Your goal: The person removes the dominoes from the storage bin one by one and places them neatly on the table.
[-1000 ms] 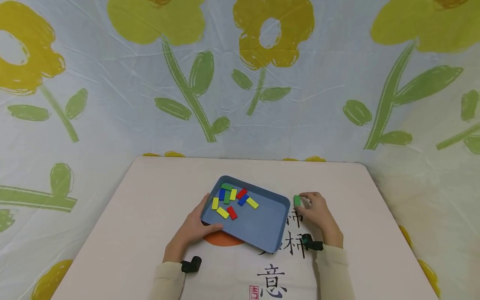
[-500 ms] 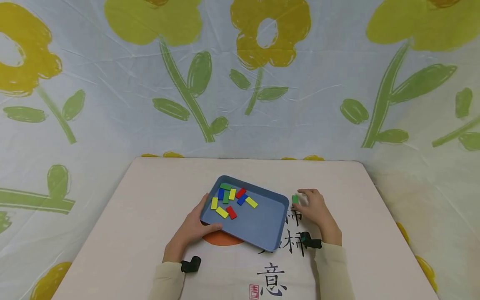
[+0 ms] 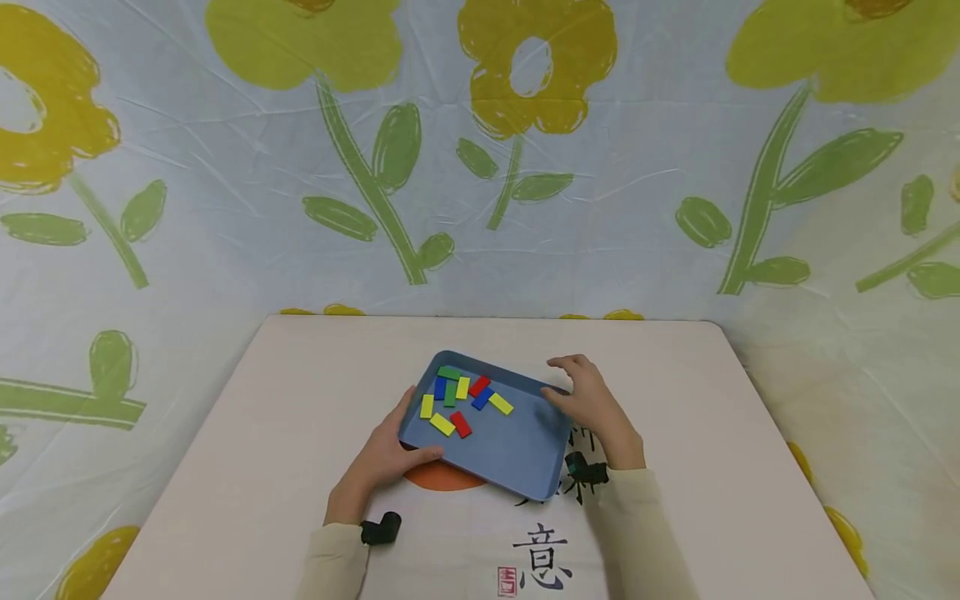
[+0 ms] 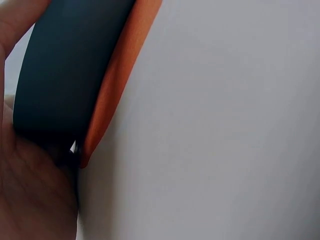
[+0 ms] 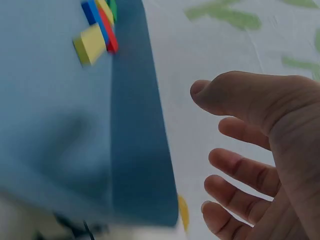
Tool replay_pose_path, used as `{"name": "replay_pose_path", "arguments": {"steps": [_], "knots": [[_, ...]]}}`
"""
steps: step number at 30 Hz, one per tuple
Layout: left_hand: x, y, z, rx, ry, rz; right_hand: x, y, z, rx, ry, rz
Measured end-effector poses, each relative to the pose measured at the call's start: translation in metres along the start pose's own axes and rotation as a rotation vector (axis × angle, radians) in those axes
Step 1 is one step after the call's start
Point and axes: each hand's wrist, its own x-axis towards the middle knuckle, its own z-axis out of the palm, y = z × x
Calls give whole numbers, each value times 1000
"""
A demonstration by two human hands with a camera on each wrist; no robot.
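A blue rectangular tray point(image 3: 495, 454) lies at a slant in the middle of the table. Bunched toward its left and far side are small blocks: greens, blues, reds and several yellows, such as the yellow block point(image 3: 442, 424) and the red block point(image 3: 461, 424). My left hand point(image 3: 382, 454) grips the tray's left corner, thumb along the near rim. In the left wrist view, the tray's dark outer wall point(image 4: 65, 75) sits against the palm. My right hand point(image 3: 592, 404) is by the tray's far right corner, fingers spread and nothing between them in the right wrist view.
Under the tray lies a white cloth point(image 3: 450, 550) with black brush characters and an orange shape point(image 3: 444, 477). The pale table point(image 3: 247, 467) reaches back to a flower-printed curtain point(image 3: 615, 250). Each wrist wears a black camera.
My right hand has moved left to the tray's far right corner. The upright green block, earlier between its fingers, is out of sight in the head view. My left hand still holds the tray.
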Motion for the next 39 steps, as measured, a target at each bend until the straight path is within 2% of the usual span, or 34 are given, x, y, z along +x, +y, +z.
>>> {"name": "replay_pose_path", "arguments": {"steps": [7, 12, 24, 39], "knots": [[0, 1, -1, -6, -3, -9, 12, -25, 23, 43, -84, -67], [-1, 2, -1, -8, -3, -15, 19, -33, 36, 39, -158, -93], [-2, 5, -1, 0, -3, -18, 25, -28, 60, -21, -258, -45], [-3, 5, -3, 0, 2, -24, 25, -31, 65, -41, -294, -56]]}}
